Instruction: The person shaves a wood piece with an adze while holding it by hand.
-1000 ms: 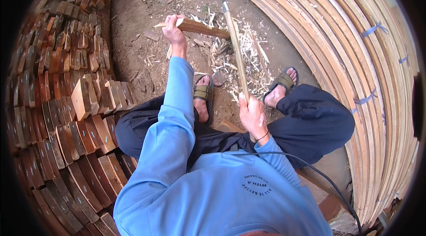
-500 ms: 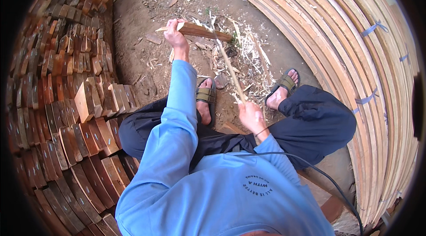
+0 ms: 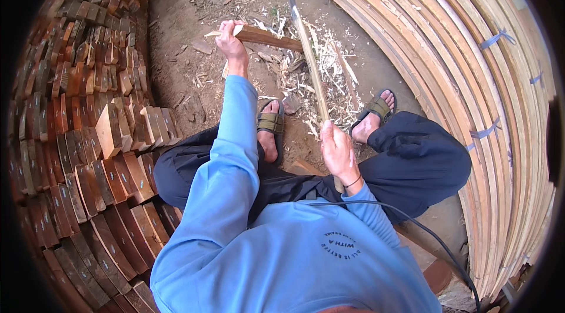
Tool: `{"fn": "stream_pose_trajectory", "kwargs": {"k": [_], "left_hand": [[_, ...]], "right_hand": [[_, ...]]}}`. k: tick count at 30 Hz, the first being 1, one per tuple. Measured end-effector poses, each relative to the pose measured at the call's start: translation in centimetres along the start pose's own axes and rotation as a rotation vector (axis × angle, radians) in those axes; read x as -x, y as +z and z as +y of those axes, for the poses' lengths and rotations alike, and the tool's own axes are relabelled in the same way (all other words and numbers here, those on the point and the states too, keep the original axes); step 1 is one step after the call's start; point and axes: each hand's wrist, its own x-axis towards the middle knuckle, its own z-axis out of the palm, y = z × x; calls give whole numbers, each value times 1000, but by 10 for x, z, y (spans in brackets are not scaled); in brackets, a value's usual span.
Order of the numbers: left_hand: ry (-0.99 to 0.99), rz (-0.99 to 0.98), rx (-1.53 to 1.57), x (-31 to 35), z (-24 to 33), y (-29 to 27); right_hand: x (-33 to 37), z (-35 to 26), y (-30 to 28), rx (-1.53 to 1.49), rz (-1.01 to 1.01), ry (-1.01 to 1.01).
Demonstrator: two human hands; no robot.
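My left hand (image 3: pixel 232 47) is stretched forward, its fingers wrapped round the near end of a wooden stake (image 3: pixel 272 38). Pale, freshly cut wood shows at the gripped end, and the stake slants away to the right, over wood chips. In my right hand (image 3: pixel 338 151) I hold a machete (image 3: pixel 312 68) by its long, straight wooden handle. Its narrow dark blade reaches up to the top edge of the head view, where the tip is cut off. The handle passes just right of the stake's far end; whether they touch I cannot tell.
Pale wood chips (image 3: pixel 329 60) litter the dirt ground (image 3: pixel 182 77) between and beyond my sandalled feet. Stacked short wood blocks (image 3: pixel 94 136) line the left. Long bundled boards (image 3: pixel 459 60) with blue ties curve along the right. A black cable (image 3: pixel 424 227) crosses my lap.
The machete has swung upward and away, so its dark blade now points to the top edge. My right hand has turned a little; my left hand still grips the stake, shifted slightly.
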Motion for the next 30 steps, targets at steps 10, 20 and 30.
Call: {"fn": "stream_pose_trajectory", "kwargs": {"k": [10,20,30], "left_hand": [[-47,20,52,1,1,-1],[-36,41,-7,3,3,1],[-54,42,12,6,9,4]], "right_hand": [[-5,2,-2,33,37,39],[-3,2,6,223,-17,-11],[-9,-3,4,209,28,-25]]}}
